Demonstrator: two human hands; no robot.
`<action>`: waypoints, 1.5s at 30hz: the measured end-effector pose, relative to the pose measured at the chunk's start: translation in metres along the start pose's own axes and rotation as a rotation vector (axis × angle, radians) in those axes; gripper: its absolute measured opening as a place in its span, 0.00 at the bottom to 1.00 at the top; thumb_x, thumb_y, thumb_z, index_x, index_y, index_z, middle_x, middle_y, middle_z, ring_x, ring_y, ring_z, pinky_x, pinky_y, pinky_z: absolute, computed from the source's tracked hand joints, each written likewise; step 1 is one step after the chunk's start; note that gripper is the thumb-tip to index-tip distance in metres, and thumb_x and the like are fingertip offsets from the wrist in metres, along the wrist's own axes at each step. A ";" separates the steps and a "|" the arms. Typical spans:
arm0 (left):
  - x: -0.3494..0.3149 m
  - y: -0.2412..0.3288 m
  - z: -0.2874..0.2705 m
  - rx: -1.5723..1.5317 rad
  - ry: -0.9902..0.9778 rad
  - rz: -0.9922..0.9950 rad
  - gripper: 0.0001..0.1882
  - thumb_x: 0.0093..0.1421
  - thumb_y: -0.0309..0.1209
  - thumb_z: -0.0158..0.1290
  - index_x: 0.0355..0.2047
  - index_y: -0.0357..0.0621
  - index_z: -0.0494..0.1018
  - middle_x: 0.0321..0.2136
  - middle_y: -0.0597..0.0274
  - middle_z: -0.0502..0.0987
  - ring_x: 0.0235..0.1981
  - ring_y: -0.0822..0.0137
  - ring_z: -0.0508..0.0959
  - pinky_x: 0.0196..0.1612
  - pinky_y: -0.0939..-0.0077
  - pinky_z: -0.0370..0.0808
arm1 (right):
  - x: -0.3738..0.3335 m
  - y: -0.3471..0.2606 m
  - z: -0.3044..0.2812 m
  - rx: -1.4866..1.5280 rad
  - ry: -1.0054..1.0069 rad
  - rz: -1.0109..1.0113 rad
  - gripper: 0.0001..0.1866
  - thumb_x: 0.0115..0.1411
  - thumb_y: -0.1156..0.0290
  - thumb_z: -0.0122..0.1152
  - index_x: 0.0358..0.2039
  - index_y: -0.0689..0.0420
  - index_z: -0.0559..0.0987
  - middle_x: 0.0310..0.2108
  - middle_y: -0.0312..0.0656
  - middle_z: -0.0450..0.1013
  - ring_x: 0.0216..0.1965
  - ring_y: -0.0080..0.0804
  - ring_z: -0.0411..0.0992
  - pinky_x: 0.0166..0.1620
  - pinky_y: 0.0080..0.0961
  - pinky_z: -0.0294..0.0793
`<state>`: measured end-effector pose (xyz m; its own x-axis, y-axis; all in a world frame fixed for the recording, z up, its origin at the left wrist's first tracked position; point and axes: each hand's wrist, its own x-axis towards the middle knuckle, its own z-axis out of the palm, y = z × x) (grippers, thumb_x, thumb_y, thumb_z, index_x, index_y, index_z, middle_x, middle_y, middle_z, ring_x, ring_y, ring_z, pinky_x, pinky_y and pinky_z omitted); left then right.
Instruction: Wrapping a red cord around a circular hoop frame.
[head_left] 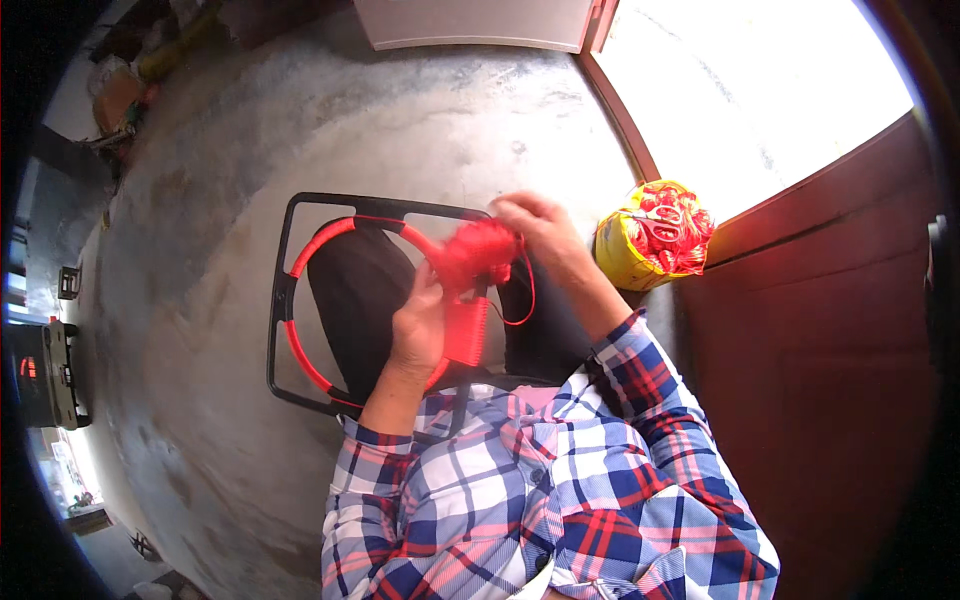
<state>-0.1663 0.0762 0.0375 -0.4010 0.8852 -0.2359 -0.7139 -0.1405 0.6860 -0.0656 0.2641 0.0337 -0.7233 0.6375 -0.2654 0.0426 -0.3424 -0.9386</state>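
Note:
On my lap rests a black rectangular frame with a ring inside it, wrapped in red cord along several stretches. My left hand is closed around the ring's right side, next to a block of tightly wound red cord. Above that lies a bundle of red cord, smeared by motion. My right hand, slightly blurred, has its fingers pinched together at the bundle's right edge, with cord between them. A loose loop of red cord hangs below it.
To the right, a yellow bag full of shiny red material stands on the floor beside a dark red door panel. A pale board is ahead. Dark appliance-like objects stand far left on the concrete floor.

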 end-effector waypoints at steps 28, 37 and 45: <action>0.002 0.008 -0.004 0.212 0.168 -0.420 0.08 0.62 0.31 0.52 0.35 0.39 0.68 0.24 0.50 0.77 0.21 0.61 0.79 0.24 0.64 0.77 | -0.155 -0.056 -0.077 0.861 -0.763 -0.386 0.13 0.50 0.64 0.60 0.28 0.57 0.67 0.19 0.46 0.71 0.18 0.38 0.73 0.29 0.38 0.74; 0.003 0.007 -0.012 0.145 0.204 -0.382 0.09 0.62 0.30 0.52 0.35 0.35 0.70 0.23 0.49 0.77 0.20 0.59 0.78 0.24 0.70 0.79 | -0.193 -0.073 -0.154 0.958 -0.216 -0.517 0.21 0.57 0.65 0.54 0.49 0.60 0.65 0.21 0.39 0.67 0.15 0.29 0.62 0.22 0.28 0.64; -0.004 0.007 -0.009 0.179 0.147 -0.416 0.08 0.62 0.30 0.51 0.34 0.36 0.69 0.23 0.47 0.77 0.20 0.59 0.79 0.24 0.69 0.79 | -0.141 -0.038 -0.037 -0.237 -0.416 -0.195 0.19 0.57 0.69 0.57 0.49 0.62 0.72 0.40 0.46 0.76 0.39 0.34 0.76 0.42 0.33 0.76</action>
<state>-0.1751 0.0680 0.0369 -0.1880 0.7763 -0.6017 -0.7260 0.3028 0.6175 0.0602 0.2121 0.0987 -0.9441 0.3292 -0.0154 -0.0003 -0.0474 -0.9989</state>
